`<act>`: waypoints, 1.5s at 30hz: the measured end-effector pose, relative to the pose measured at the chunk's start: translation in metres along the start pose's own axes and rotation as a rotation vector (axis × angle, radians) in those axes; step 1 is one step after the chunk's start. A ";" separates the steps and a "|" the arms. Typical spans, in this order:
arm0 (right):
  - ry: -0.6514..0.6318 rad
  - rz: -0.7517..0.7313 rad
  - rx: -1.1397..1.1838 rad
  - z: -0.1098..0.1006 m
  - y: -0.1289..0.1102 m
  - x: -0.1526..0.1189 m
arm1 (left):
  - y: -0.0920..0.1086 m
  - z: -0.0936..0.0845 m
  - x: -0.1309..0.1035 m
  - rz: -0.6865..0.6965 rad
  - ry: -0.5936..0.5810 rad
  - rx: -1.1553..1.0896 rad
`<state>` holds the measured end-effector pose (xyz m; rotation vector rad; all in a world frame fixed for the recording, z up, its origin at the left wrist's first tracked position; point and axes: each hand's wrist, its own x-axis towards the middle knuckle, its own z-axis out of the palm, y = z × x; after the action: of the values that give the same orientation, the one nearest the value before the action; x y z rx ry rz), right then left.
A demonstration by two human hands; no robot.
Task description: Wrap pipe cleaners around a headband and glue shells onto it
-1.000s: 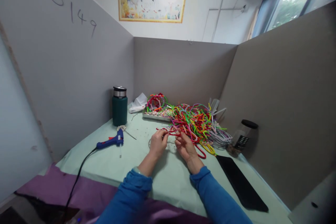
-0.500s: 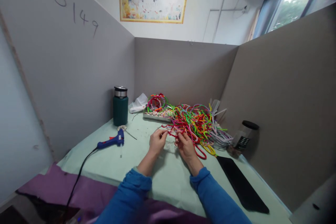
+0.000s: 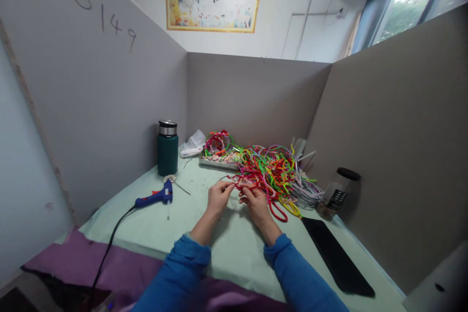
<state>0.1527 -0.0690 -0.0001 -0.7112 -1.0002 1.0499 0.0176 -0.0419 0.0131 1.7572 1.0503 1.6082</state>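
Note:
Both hands meet over the middle of the table, in front of a heap of coloured strands. My left hand (image 3: 218, 196) pinches the left part of a thin red strand (image 3: 239, 185) between thumb and fingertips. Close beside it, my right hand (image 3: 255, 204) is closed on the same strand with thumb and index finger. The strand looks bent, and its far parts blend into the red pieces behind. Just beyond the fingers lies the tangled heap of bright strands (image 3: 274, 165) in red, green, orange and pink.
A blue glue gun (image 3: 155, 196) with a black cord lies left, near a dark green bottle (image 3: 167, 151). Behind stand a metal tray (image 3: 215, 163) and white tissue (image 3: 193, 143). At right are scissors with red handles (image 3: 280, 212), a black flat piece (image 3: 336, 256) and a clear jar (image 3: 338, 195).
My right hand has shifted slightly left and up, closer to my left hand, with its fingers turned more over the red strand. My left hand has barely moved.

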 end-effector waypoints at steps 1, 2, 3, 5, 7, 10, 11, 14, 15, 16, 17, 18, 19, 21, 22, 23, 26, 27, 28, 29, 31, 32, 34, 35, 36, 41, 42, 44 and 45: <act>0.018 0.002 -0.013 0.000 0.001 0.001 | 0.000 0.000 0.000 0.009 -0.008 -0.008; 0.033 0.005 -0.026 -0.001 0.002 0.002 | -0.001 0.001 0.000 0.019 -0.014 -0.013; 0.045 0.010 -0.040 -0.002 0.003 0.002 | -0.001 0.001 0.000 0.026 -0.020 -0.013; 0.057 0.020 -0.073 -0.002 0.004 0.003 | -0.002 0.001 0.000 0.027 -0.026 0.000; 0.060 0.020 -0.115 -0.002 0.003 0.002 | -0.002 0.001 0.000 0.020 -0.022 0.021; 0.056 -0.005 -0.194 0.000 0.002 0.001 | -0.002 0.000 0.000 0.036 0.002 0.046; 0.046 -0.015 -0.224 0.001 0.001 0.000 | -0.002 0.000 0.000 0.049 0.010 0.054; -0.004 -0.053 -0.311 0.003 0.002 -0.002 | -0.002 0.000 0.000 0.081 0.033 0.089; -0.016 -0.069 -0.339 0.004 0.002 -0.003 | -0.002 0.000 0.000 0.083 0.040 0.107; -0.024 -0.090 -0.365 0.004 0.003 -0.003 | -0.002 -0.001 -0.001 0.084 0.044 0.127; -0.027 -0.118 -0.390 0.003 0.004 -0.004 | -0.001 -0.001 -0.001 0.085 0.043 0.149; -0.031 -0.152 -0.415 0.003 0.004 -0.004 | 0.000 -0.001 -0.001 0.087 0.038 0.174; -0.035 -0.191 -0.442 0.002 0.005 -0.005 | 0.000 -0.001 -0.002 0.089 0.030 0.199; -0.053 -0.277 -0.505 0.001 0.003 -0.006 | 0.001 -0.001 -0.002 0.093 0.009 0.252; -0.062 -0.317 -0.536 0.001 0.002 -0.007 | 0.001 -0.001 -0.003 0.091 -0.001 0.278; -0.068 -0.352 -0.564 0.001 0.000 -0.008 | 0.001 0.000 -0.003 0.089 -0.016 0.304; -0.052 -0.420 -0.613 0.002 -0.004 -0.010 | 0.001 0.000 -0.005 0.107 -0.081 0.403; -0.042 -0.429 -0.620 0.002 -0.005 -0.010 | 0.001 0.000 -0.006 0.117 -0.105 0.438; -0.035 -0.435 -0.627 0.002 -0.005 -0.010 | 0.001 0.001 -0.007 0.126 -0.130 0.466; -0.029 -0.438 -0.634 0.002 -0.005 -0.010 | 0.001 0.001 -0.007 0.133 -0.155 0.486; -0.022 -0.442 -0.655 0.001 -0.003 -0.008 | 0.001 0.001 -0.008 0.143 -0.202 0.502; -0.021 -0.447 -0.669 0.000 -0.002 -0.008 | 0.001 0.002 -0.009 0.148 -0.221 0.504; -0.020 -0.461 -0.702 -0.001 0.000 -0.007 | 0.000 0.002 -0.009 0.160 -0.245 0.503; -0.022 -0.466 -0.714 -0.002 0.000 -0.007 | 0.000 0.002 -0.009 0.162 -0.248 0.498; -0.021 -0.470 -0.722 -0.002 0.000 -0.007 | 0.000 0.002 -0.009 0.161 -0.244 0.492; 0.011 -0.390 -0.590 0.002 -0.001 -0.008 | 0.003 0.002 -0.010 0.148 -0.199 0.483; 0.014 -0.342 -0.520 0.002 -0.002 -0.007 | 0.004 0.001 -0.010 0.145 -0.201 0.499; 0.043 -0.246 -0.356 0.001 -0.003 -0.004 | 0.005 0.001 -0.011 0.139 -0.220 0.533; 0.076 -0.206 -0.272 -0.001 -0.004 -0.001 | 0.005 0.001 -0.012 0.137 -0.235 0.543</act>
<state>0.1551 -0.0715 0.0030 -0.8428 -1.1362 0.7097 0.0193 -0.0545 0.0108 2.3479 1.3592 1.2134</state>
